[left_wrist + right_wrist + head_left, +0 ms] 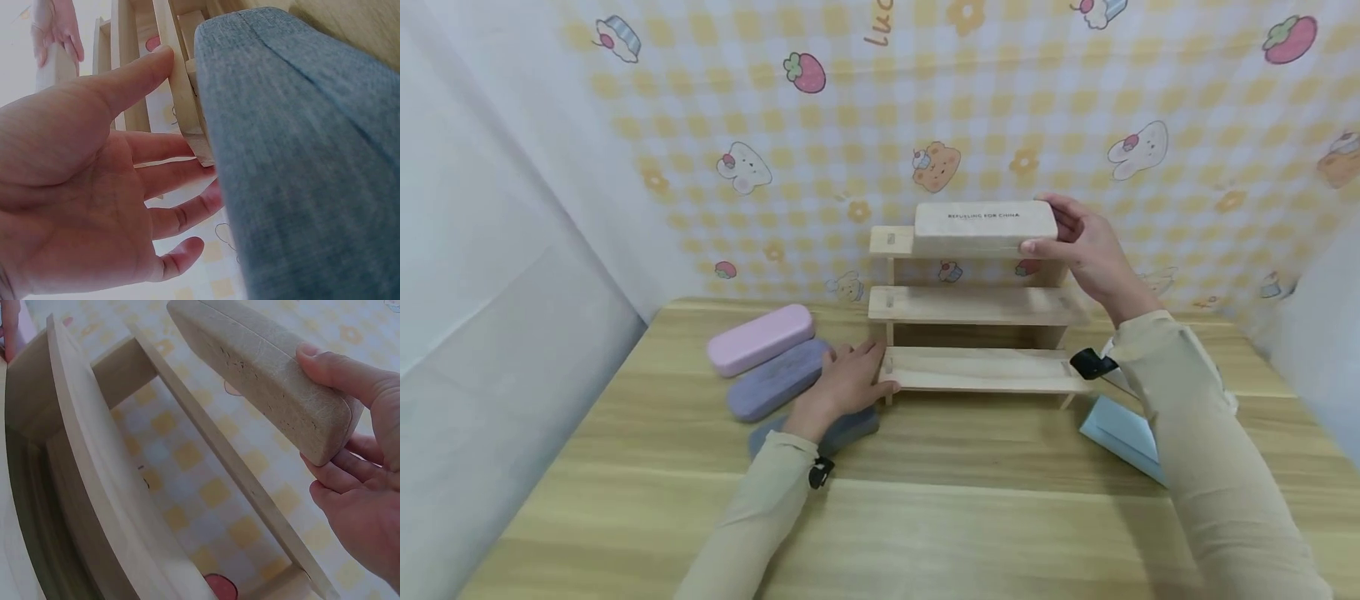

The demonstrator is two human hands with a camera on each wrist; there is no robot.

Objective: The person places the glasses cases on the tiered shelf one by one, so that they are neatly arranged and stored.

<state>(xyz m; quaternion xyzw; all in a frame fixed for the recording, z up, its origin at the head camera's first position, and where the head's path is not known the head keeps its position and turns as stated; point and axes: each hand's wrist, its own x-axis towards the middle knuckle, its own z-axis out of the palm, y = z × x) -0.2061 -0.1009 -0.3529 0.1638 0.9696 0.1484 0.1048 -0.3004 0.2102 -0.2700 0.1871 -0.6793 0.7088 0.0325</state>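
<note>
A beige glasses case (985, 223) with small lettering lies lengthwise at the top board of a three-tier wooden shelf (977, 304). My right hand (1093, 250) grips its right end, thumb at the front and fingers behind. In the right wrist view, the case (269, 375) appears tilted above the top board's edge. My left hand (846, 383) holds the left end of the lowest board, its thumb (147, 75) on the front edge and fingers round the end. Below that hand lies a blue-grey glasses case (850, 429), partly hidden by the wrist.
A pink glasses case (760, 337) and a purple one (778, 382) lie side by side left of the shelf. On the right, a light blue folded case (1120, 437) sits partly under my right sleeve (1195, 433). A checked cloth (850, 108) hangs close behind the shelf.
</note>
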